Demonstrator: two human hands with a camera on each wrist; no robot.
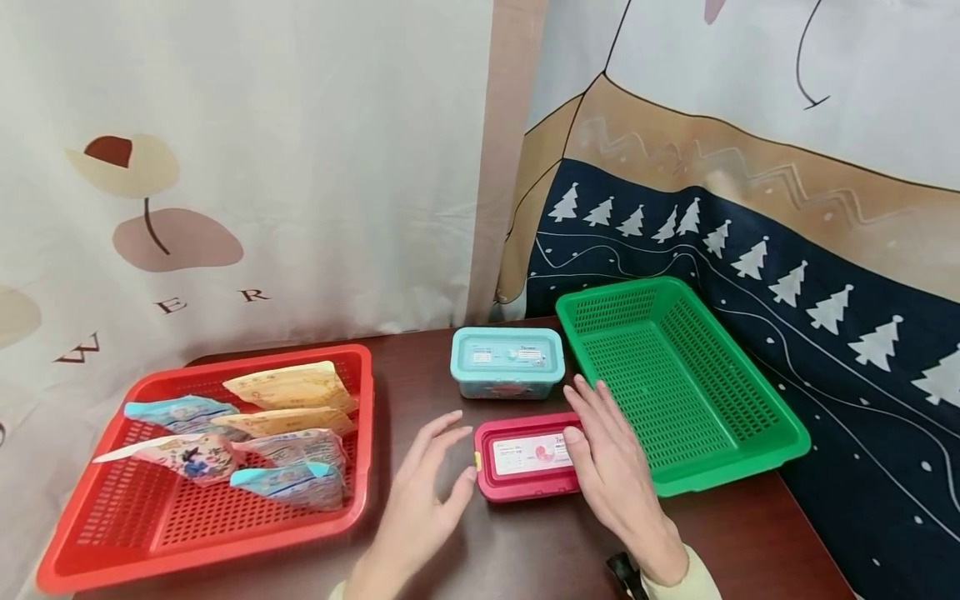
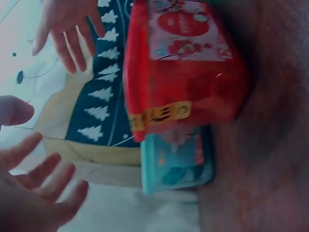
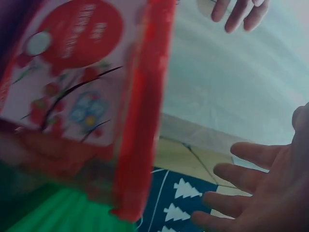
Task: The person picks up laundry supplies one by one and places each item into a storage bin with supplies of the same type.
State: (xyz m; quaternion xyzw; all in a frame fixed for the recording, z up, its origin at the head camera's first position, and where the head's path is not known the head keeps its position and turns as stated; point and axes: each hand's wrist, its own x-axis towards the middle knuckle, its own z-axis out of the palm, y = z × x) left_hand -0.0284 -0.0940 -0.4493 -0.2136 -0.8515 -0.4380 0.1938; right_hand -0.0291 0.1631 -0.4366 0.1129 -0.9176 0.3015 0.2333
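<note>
I see the left hand [image 1: 422, 498] and right hand [image 1: 619, 468], fingers spread, flanking a red box [image 1: 523, 460] at lower centre.

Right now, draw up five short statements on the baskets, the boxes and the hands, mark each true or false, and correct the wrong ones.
1. Several packets lie in the red basket. True.
2. The teal box stands on the table, farther from the person than the pink-red box. True.
3. The red basket is to the right of the green basket. False: it is to the left.
4. The left hand and the right hand are both near the pink-red box. True.
5. The left hand grips the teal box. False: it holds nothing.
</note>
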